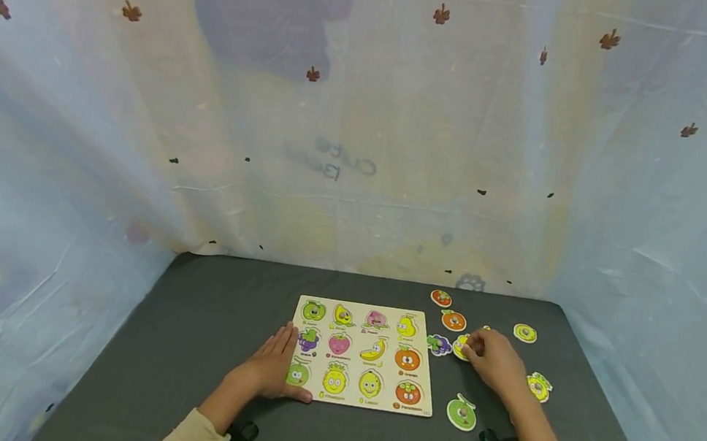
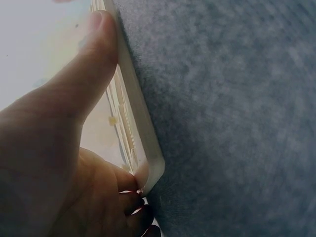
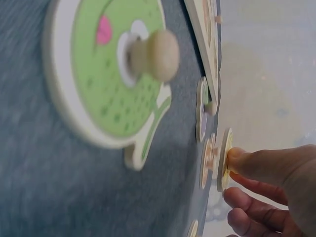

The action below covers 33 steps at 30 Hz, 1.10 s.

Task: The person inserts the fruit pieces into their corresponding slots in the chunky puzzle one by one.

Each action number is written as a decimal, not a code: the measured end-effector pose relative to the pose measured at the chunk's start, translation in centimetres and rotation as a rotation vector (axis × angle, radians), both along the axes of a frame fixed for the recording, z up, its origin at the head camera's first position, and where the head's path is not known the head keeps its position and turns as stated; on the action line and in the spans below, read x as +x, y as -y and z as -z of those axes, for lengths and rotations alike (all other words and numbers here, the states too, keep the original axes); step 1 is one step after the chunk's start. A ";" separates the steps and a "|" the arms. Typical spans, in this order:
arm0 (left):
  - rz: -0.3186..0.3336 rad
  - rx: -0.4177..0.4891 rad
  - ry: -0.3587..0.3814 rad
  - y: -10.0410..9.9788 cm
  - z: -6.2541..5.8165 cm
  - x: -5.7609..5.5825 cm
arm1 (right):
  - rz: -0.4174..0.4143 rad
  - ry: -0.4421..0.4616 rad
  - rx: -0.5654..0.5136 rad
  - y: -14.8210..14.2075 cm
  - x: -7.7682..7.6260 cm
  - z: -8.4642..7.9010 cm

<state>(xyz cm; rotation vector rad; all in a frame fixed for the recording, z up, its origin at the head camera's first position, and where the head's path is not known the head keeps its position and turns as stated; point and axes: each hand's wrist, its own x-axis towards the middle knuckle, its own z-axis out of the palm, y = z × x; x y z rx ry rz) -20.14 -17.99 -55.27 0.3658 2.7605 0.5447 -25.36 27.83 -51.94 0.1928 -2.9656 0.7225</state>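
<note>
A wooden fruit puzzle board (image 1: 351, 367) lies flat on the dark table, its printed fruit pictures facing up. My left hand (image 1: 272, 365) rests at its near left corner, fingers straight along the left side and thumb on the near edge. Right of the board, my right hand (image 1: 498, 363) pinches a yellow round puzzle piece (image 3: 224, 163) between thumb and fingers. That piece is tilted up on edge in the right wrist view, and my fingers hide part of it. Beside it lies a grape piece (image 1: 440, 345), and nearer me a green round piece (image 1: 461, 414) with a wooden knob (image 3: 165, 55).
Behind my right hand lie an orange piece (image 1: 454, 321) and a persimmon piece (image 1: 441, 298). Farther right are a yellow round piece (image 1: 525, 333) and a pineapple piece (image 1: 538, 387). A pale patterned curtain (image 1: 358, 236) hangs along the table's back edge.
</note>
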 end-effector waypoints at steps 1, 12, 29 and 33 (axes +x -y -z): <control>0.000 -0.001 0.001 0.0 0.0 0.0 | 0.000 -0.001 0.000 0.2 -0.1 0.1; -0.019 -0.010 0.016 -0.4 -1.5 0.4 | -0.060 -0.003 -0.027 2.1 -0.5 0.0; -0.026 0.019 0.026 -0.5 -1.5 0.7 | -0.108 -0.028 -0.040 4.5 -1.4 -0.2; -0.029 0.027 0.007 -0.3 -0.8 0.5 | -0.108 -0.029 -0.043 5.0 -1.5 -0.3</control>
